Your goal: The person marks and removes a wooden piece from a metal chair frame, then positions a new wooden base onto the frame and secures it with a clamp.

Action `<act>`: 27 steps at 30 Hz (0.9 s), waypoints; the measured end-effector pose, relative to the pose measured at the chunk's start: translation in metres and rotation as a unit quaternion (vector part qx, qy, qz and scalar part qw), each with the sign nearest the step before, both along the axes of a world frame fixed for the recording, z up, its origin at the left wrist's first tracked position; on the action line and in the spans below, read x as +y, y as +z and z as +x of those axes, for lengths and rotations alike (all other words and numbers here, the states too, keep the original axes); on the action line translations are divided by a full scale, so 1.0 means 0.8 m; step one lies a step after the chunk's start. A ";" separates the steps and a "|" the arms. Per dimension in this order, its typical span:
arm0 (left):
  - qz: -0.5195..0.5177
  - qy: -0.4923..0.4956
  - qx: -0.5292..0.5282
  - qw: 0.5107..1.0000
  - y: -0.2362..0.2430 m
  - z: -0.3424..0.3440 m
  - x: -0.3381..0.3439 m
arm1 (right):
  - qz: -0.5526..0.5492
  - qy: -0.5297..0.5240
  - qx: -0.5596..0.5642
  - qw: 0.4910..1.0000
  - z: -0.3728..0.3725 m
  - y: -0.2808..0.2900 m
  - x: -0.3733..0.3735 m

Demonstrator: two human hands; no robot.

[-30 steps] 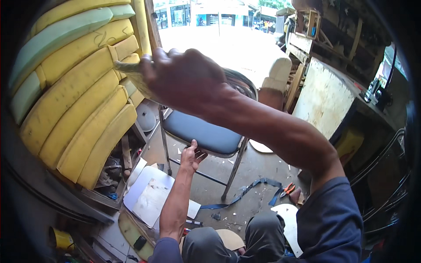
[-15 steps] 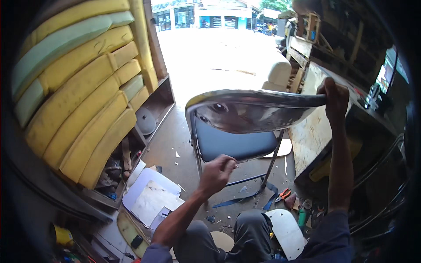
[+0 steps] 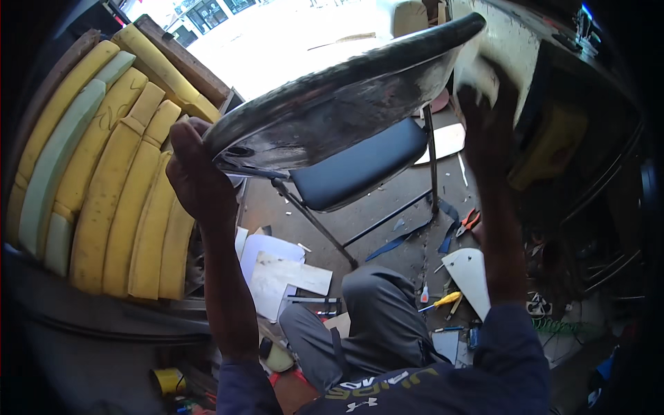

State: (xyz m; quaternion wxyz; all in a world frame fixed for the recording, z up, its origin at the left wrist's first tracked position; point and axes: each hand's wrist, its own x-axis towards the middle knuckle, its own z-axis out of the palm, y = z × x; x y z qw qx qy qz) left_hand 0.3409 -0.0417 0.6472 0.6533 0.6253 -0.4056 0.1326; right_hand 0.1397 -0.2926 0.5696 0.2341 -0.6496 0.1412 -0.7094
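My left hand (image 3: pixel 197 169) grips the left end of a folding chair's metal-rimmed backrest (image 3: pixel 332 104), whose worn underside faces me. Below it is the black padded seat (image 3: pixel 360 162), on tubular legs (image 3: pixel 387 218). My right hand (image 3: pixel 487 104) is beside the backrest's right part, dark and smeared by motion, with a blurred pale shape at its fingers that I cannot make out.
Yellow and pale green foam pads (image 3: pixel 104 180) are stacked at the left, a worn cabinet (image 3: pixel 519 41) at the right. On the floor lie white sheets (image 3: pixel 290 277), a blue strap (image 3: pixel 394 242), pliers (image 3: pixel 467 223) and a yellow screwdriver (image 3: pixel 446 301). A bright street lies beyond.
My left hand has risen from near the seat to the backrest's left end. My right hand has left the rim. The chair's back sits higher and more slanted in the turned view.
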 end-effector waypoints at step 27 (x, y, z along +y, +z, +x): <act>0.159 0.156 -0.269 0.937 -0.008 0.129 0.064 | 0.275 0.396 0.202 0.852 0.026 -0.206 0.150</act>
